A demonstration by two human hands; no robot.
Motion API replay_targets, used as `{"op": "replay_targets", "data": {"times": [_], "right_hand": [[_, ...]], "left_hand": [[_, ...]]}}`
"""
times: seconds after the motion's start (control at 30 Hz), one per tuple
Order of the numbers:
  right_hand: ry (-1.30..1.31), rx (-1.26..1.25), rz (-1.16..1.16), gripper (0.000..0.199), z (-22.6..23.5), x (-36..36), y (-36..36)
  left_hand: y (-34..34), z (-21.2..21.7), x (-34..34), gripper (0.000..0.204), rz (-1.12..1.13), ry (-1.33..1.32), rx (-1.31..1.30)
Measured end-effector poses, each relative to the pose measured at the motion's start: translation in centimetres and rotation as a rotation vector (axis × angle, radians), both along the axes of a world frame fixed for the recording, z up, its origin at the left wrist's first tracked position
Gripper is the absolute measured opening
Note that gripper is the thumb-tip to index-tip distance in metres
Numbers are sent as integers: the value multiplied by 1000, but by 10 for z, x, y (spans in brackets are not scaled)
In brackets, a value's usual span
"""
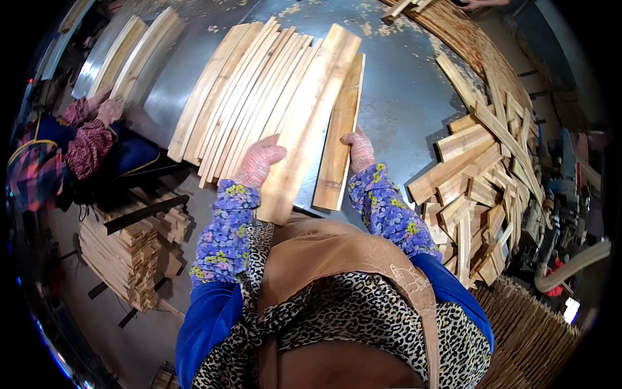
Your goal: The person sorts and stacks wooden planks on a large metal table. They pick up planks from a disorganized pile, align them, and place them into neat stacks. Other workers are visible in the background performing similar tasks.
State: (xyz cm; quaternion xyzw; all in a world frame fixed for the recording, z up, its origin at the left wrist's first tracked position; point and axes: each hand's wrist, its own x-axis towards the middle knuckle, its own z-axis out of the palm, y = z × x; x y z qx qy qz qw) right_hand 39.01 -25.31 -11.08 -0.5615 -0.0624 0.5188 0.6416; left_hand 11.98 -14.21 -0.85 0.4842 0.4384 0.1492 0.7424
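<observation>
Left hand, in a pink knit glove, lay palm down on the left edge of a wide plank. Thumb stuck out over the plank face; the other fingers lay together, curled at the edge beside the row of slats. Forearm in a floral sleeve came up from the lower edge, bent at the elbow.

Right hand, same glove, rested on the right edge of a narrow plank, fingers together and bent down over it. Whether they clamped the wood or only pressed on it could not be told.

Both planks lay side by side on the metal table, running away from the person, near ends overhanging the table edge above a tan apron. The wide plank overlapped the slat row on its left.

Right of the table: a loose heap of offcuts, tumbled at all angles. Lower left, on the floor: a squared stack of short boards. Far left, a second person in a patterned sleeve bent at the table corner, hands on long pale boards; their fingers too small to read.

Machinery at the right rim with a grey hose was dim and warped by the lens. Sawdust speckled the far table. No labels or signs could be made out.
</observation>
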Motion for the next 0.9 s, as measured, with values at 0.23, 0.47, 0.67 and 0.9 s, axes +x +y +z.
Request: {"op": "replay_targets", "data": {"times": [0.23, 0.47, 0.67, 0.9], "right_hand": [[137, -58, -149, 67, 37, 8, 0], [-159, -206, 246, 58, 66, 103, -14], [-715, -46, 1188, 58, 182, 99, 65], [-1501, 107, 343, 62, 120, 192, 80]], "left_hand": [[53, -33, -80, 66, -70, 641, 517], [59, 35, 8, 67, -235, 848, 1267], [84, 100, 69, 82, -874, 686, 1644], [89, 81, -14, 97, -264, 1088, 886]]}}
